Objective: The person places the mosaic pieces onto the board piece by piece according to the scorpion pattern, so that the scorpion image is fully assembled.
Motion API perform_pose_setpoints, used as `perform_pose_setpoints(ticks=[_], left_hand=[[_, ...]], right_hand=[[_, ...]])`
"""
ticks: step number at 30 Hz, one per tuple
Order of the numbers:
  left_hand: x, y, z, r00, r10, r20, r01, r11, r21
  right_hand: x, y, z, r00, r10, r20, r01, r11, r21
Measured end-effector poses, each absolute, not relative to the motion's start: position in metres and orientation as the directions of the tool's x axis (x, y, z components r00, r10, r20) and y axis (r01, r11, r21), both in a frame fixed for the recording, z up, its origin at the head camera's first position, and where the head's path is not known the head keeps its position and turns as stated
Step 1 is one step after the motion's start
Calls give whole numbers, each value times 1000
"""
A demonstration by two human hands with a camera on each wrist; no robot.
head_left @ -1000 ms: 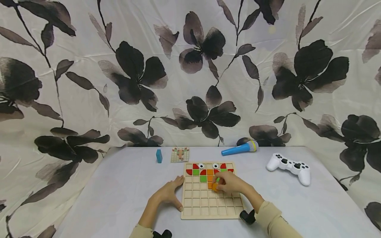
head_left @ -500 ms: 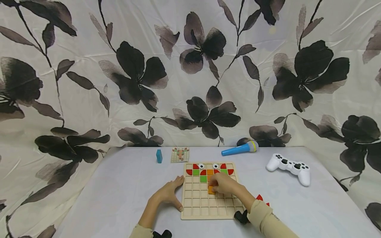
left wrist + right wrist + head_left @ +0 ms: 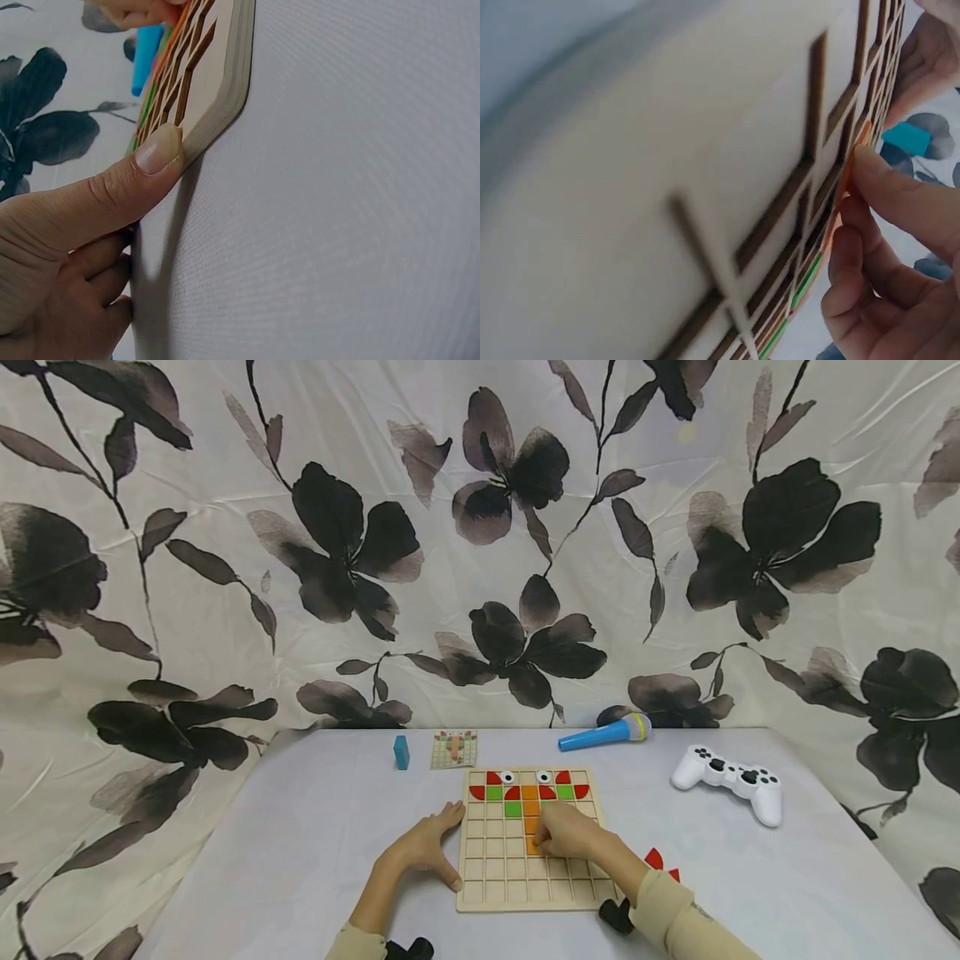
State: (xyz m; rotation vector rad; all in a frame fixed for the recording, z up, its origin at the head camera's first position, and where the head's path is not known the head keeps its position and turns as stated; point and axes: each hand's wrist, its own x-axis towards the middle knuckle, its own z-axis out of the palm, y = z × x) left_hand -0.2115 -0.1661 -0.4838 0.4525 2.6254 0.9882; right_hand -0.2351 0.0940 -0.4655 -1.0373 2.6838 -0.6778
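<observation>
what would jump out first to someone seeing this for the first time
Probably the large dark flowers printed across the pale cloth behind the table. Next, the board near the table's middle, with colored tiles toward its far side, the left hand at its left edge and the right hand on an orange tile. The white controller stands out at right.

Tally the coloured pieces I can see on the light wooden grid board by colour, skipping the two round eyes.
Red curved-edged pieces: 6
Green square pieces: 4, one mostly hidden by the right hand
Orange square pieces: 4
Total: 14
</observation>
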Motion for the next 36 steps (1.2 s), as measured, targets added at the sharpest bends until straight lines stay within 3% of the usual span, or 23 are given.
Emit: perform_pose_setpoints(ticks=[8,15,23,31,36], left_hand=[[-213,-167,-485,-905,395,-158,197,717,669],[-214,-166,-487,-905,394,-162,193,718,669],[-213,-167,-485,-907,386,-169,176,711,680],[-211,-166,-481,-906,387,-169,175,709,683],[-211,-166,-482,-904,394,-166,182,706,684]], right_hand=[[-225,123,-460,-724,-690,-10,-564,599,-569],[-219,184,-457,-818,-575,-17,-431,631,-645],[-207,241,-463,-876,-481,-43,-330,660,-675],[-200,257,-472,-887,-431,-167,-223,715,-663],[-200,258,-475,-884,-453,-118,-268,696,-666]])
